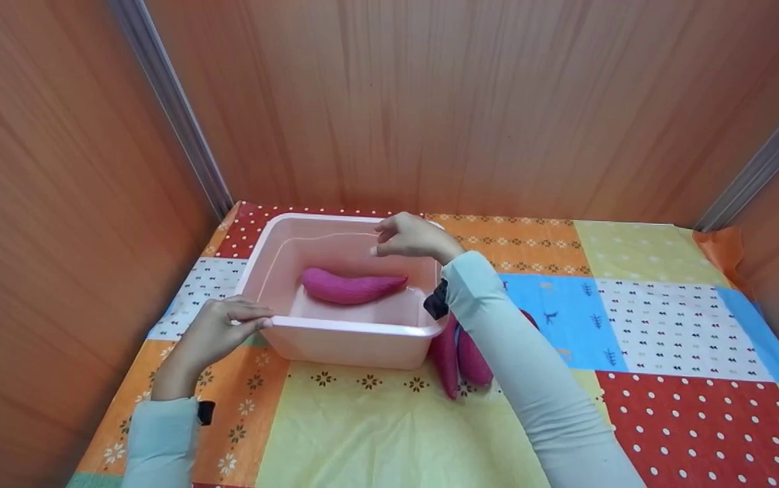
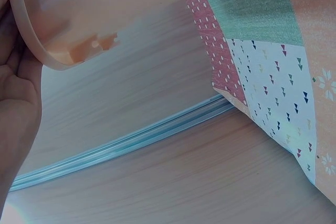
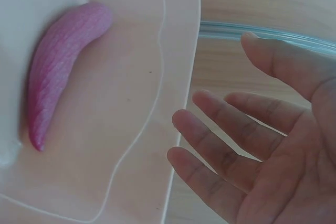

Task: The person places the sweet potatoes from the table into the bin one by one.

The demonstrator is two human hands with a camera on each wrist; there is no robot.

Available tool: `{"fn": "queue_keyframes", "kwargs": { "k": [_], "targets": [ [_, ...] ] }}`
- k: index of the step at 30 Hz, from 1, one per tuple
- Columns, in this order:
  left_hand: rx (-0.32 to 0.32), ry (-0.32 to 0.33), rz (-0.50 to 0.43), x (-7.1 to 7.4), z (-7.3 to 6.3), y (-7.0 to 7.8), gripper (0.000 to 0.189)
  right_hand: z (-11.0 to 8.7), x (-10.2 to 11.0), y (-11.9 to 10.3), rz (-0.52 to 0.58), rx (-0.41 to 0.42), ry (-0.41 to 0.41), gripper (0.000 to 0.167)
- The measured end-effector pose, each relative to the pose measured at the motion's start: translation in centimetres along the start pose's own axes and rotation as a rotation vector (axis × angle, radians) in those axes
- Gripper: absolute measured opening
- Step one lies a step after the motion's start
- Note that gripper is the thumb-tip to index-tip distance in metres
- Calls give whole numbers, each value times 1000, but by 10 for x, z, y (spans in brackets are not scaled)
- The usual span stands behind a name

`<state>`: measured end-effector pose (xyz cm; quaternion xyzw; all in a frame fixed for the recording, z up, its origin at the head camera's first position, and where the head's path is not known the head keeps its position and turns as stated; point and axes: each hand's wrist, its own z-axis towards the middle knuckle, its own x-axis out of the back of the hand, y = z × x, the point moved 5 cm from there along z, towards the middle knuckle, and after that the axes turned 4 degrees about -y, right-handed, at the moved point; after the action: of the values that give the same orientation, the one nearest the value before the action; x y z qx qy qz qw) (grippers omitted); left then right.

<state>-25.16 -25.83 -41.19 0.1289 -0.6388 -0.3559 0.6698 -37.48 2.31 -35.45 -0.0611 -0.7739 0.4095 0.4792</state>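
Note:
A pink plastic tub [image 1: 349,346] stands on the patchwork cloth, with one curved purple-pink sweet potato [image 1: 349,287] lying on its floor. My left hand [image 1: 217,335] pinches the tub's near left corner, thumb and fingers at the rim; the left wrist view shows the tub wall [image 2: 31,40] beside that hand. Over the far right part of the tub is my right hand [image 1: 413,237], holding nothing. In the right wrist view its fingers [image 3: 220,166] are spread and relaxed near the rim, apart from the sweet potato [image 3: 65,69].
Just right of the tub, more sweet potatoes [image 1: 446,359] lie on the cloth, partly hidden by my right forearm. A red edge shows behind the sleeve there. Wood-grain panels [image 1: 430,102] with metal corner strips [image 1: 179,108] enclose the back and sides of the patchwork cloth [image 1: 687,325].

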Motion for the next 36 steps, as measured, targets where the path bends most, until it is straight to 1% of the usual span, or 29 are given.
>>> {"fn": "queue_keyframes", "kwargs": {
  "k": [7,14,19,28,32,36],
  "targets": [
    [23,-4,-2,1,0,-1,23,-12,10,1,15,35,28,55],
    [-34,29,13,2,1,0,21,-29,22,6,21,41,91,56],
    [-12,19,18,2,0,-3,22,-40,27,14,44,42,109,57],
    [-7,25,27,5,-4,-6,23,-63,34,35,74,57,152,59],
    [-4,28,24,7,-5,-7,23,-73,36,49,111,35,166,62],
    [-7,29,24,8,-4,-8,23,-83,38,64,137,-5,190,63]
  ]
}}
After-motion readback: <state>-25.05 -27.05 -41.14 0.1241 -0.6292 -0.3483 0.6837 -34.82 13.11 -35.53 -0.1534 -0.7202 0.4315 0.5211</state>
